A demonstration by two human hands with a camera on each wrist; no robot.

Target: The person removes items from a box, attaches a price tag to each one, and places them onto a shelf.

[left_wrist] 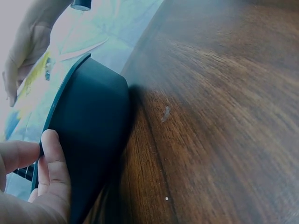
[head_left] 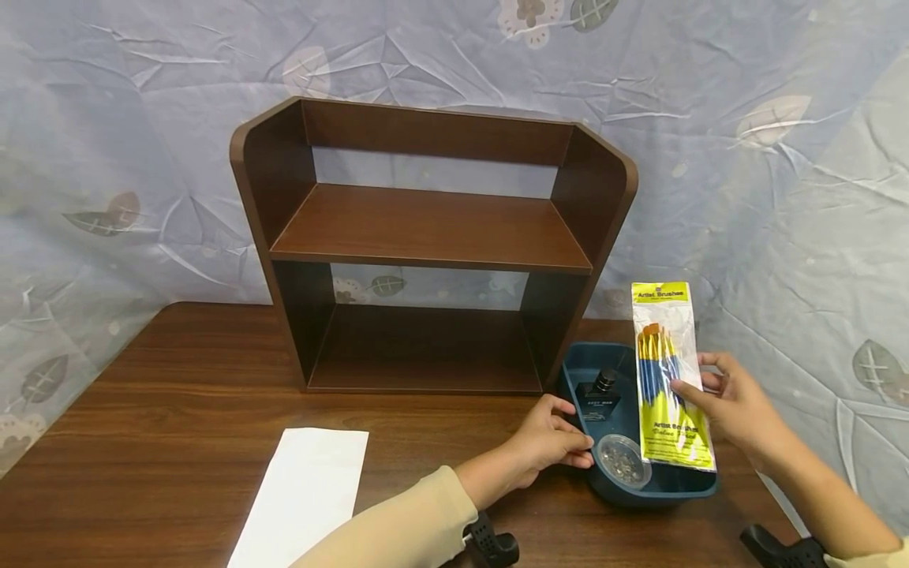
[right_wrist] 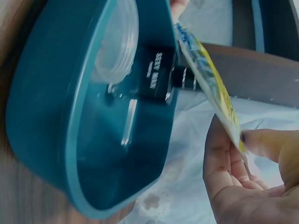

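Observation:
My right hand pinches the edge of a clear packet of artist brushes, with yellow print and blue handles, above a blue plastic bin. In the right wrist view the packet appears nearly edge-on between thumb and fingers. My left hand grips the bin's near-left rim, thumb inside and fingers on the outer wall in the left wrist view. Inside the bin lie a black perfume bottle and a round clear tub of small shiny pieces.
A dark brown two-tier shelf stands at the back of the wooden table, its right side close to the bin. A white sheet of paper lies at the front left. Patterned cloth hangs behind.

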